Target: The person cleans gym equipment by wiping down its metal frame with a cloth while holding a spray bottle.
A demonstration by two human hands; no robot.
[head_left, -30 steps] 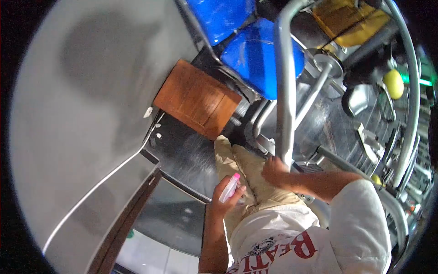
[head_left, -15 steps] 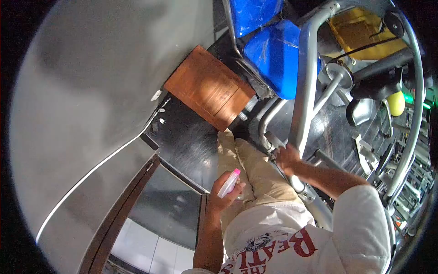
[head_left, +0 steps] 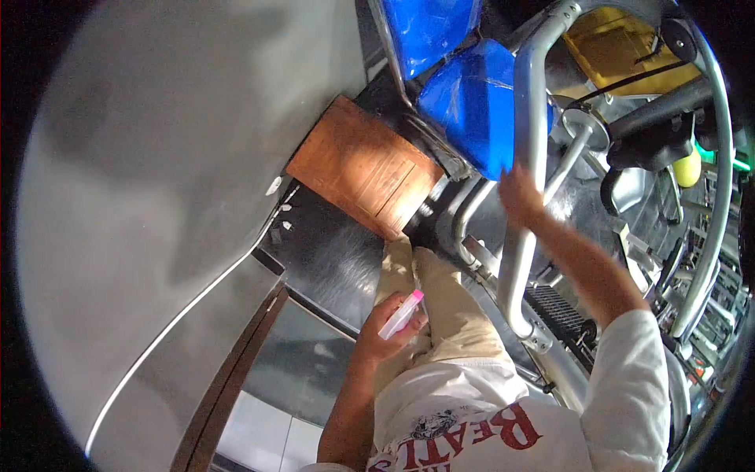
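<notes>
Right now your right hand (head_left: 521, 195) lies against the grey frame tube (head_left: 528, 149) of the exercise machine, high on the upright, beside the lower blue seat pad (head_left: 472, 102). Whether its fingers wrap the tube or only press flat on it, and whether a cloth sits under the palm, I cannot tell from this angle. Your left hand (head_left: 385, 326) is closed around a small clear spray bottle (head_left: 401, 313) with a pink cap, held low in front of your tan trousers (head_left: 448, 315), nozzle end pointing up and away from the machine.

Judging by that, you look to be partway through wiping the frame: one hand on the metal, the bottle kept ready and not aimed at anything. No sheen or wet streak shows on the tube, so how much of it is covered I cannot say. The bend lower down, the blue pads and the dark footplate (head_left: 558, 311) appear untouched. A wooden box (head_left: 362, 165) stands just left of the machine against the grey wall (head_left: 157, 157).
</notes>
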